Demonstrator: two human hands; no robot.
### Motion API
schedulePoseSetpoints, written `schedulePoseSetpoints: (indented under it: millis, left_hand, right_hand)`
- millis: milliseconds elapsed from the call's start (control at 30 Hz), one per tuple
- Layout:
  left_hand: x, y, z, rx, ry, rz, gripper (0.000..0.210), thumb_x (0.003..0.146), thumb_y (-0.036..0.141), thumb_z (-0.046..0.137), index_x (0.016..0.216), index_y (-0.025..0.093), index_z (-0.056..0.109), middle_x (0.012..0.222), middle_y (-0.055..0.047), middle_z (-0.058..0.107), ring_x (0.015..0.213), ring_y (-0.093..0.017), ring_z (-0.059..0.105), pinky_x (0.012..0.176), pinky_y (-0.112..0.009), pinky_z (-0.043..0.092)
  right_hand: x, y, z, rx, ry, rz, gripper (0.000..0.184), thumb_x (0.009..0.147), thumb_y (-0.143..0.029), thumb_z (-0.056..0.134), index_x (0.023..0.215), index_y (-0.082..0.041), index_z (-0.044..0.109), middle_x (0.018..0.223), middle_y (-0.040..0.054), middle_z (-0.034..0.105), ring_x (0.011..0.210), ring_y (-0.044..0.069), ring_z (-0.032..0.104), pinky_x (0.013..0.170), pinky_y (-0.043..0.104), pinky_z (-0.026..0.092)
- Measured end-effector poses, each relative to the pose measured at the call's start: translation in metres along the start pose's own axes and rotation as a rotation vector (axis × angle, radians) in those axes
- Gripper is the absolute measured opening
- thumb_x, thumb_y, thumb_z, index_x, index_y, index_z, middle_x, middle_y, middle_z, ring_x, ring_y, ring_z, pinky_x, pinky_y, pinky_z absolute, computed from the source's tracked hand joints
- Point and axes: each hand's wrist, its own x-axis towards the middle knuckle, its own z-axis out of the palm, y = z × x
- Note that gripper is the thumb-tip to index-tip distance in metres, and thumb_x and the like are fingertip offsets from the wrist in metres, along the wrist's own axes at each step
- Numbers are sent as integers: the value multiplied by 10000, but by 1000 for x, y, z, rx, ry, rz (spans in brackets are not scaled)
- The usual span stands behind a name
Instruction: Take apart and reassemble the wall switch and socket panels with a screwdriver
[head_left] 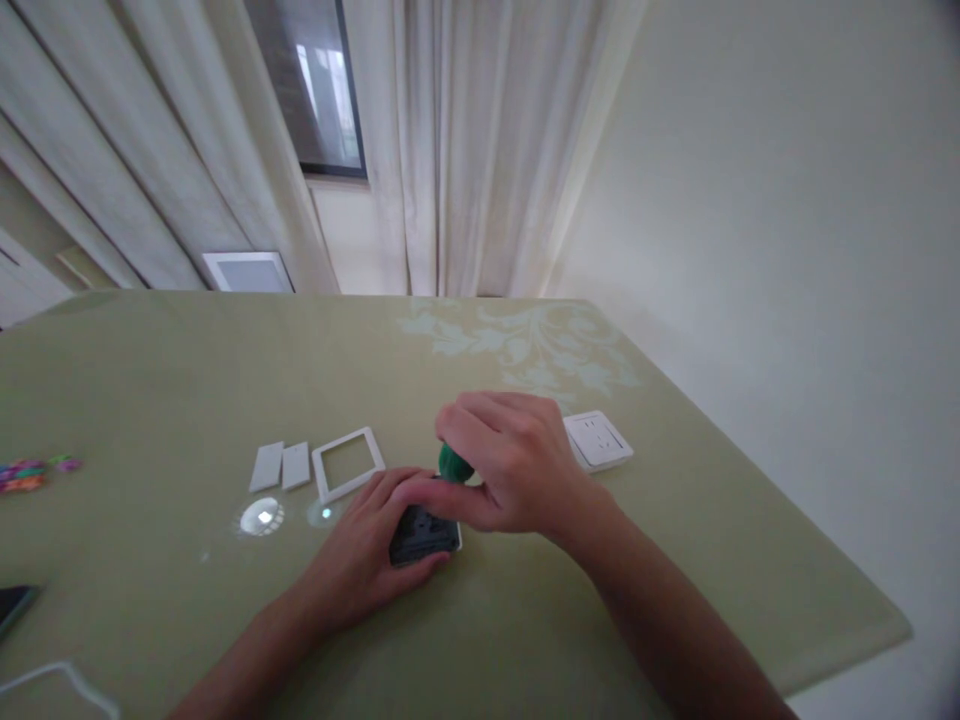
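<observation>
As hands [517,462] obscure module [422,540], frame [319,476] beside, panels [266,467], socket [600,438]

On table [187,370], near centre: module [424,537] in left hand [360,545], tool handle [454,464] in right hand [514,460] over module's far edge. Left of module, going outward: frame [341,440], two plates [266,467] side by side, small pieces [22,475] far left; right, just past right hand, socket [600,440]. Curtains [495,150] behind table, wall [810,250] along right side.
</observation>
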Motion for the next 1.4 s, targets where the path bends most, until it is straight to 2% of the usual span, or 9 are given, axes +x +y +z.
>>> schedulePoseSetpoints:
  millis: [200, 367, 500, 600, 767, 933, 1100, 1200, 1400]
  left_hand:
    - [0, -1, 0, 19, 3, -3, 646, 926, 412, 787, 1488, 283, 496, 1393, -126, 644, 1288, -376, 625, 1086, -577, 567]
    - [-2, -3, 1, 33, 10, 5, 580, 917, 416, 785, 1427, 290, 539, 1316, -103, 672, 1199, -367, 658, 1022, -544, 598]
    - [-4, -6, 5, 48, 23, 2, 699, 898, 424, 799, 1505, 276, 484, 1318, -123, 677, 1180, -370, 662, 1012, -541, 603]
    - [-3, -5, 4, 37, 15, -1, 717, 909, 421, 796, 1530, 286, 465, 1383, -124, 658, 1252, -372, 640, 1065, -546, 579]
    - [-1, -2, 1, 24, 0, -5, 713, 917, 410, 796, 1533, 292, 458, 1416, -114, 640, 1287, -357, 624, 1094, -540, 563]
    - [0, -3, 1, 4, 26, 13, 625, 899, 379, 799, 1455, 300, 524, 1363, -103, 659, 1245, -354, 647, 1053, -541, 584]
    - [-1, -2, 0, -1, 0, 12, 605, 916, 388, 792, 1456, 323, 527, 1381, -80, 661, 1256, -341, 651, 1063, -528, 590]
    - [-1, -2, 1, 18, 2, -7, 653, 913, 431, 798, 1485, 310, 507, 1402, -93, 655, 1268, -356, 645, 1077, -541, 582]
    - [1, -2, 0, 22, -8, -14, 743, 915, 430, 796, 1550, 286, 439, 1473, -136, 619, 1340, -388, 612, 1116, -580, 551]
  right_hand:
    - [8, 7, -12, 660, -344, 11, 648, 1090, -126, 479, 1701, -266, 315, 1744, 65, 417, 1581, 158, 432, 1259, 361, 422]
    - [-1, 11, 5, 270, -66, -15, 284, 1047, -415, 695, 1235, -208, 743, 1085, 21, 832, 880, 134, 755, 765, 244, 543]
    - [-5, 8, 10, -116, 142, -28, 451, 989, -557, 703, 722, -198, 650, 588, -28, 626, 533, 120, 550, 543, 295, 342]
    - [0, 7, 0, 131, -52, 39, 314, 1052, -413, 600, 1176, -154, 727, 1117, 110, 800, 967, 213, 737, 806, 316, 537]
    - [6, 15, -9, 598, -295, -18, 621, 1105, -200, 490, 1700, -250, 318, 1787, 81, 324, 1656, 183, 293, 1266, 358, 394]
    - [-2, 21, 9, 402, -96, -80, 306, 1050, -393, 686, 1308, -230, 703, 1173, 30, 820, 978, 134, 766, 830, 244, 559]
    - [-6, 14, 16, -50, 214, -144, 433, 958, -535, 731, 714, -207, 587, 588, -45, 618, 526, 110, 555, 529, 299, 338]
    - [-1, 12, 9, 137, 122, -72, 254, 993, -409, 704, 927, -164, 700, 1005, 99, 798, 924, 206, 756, 791, 312, 558]
    - [2, 19, 3, 976, -301, 96, 645, 1086, -230, 556, 1692, -307, 348, 1755, 99, 389, 1502, 197, 552, 1246, 427, 463]
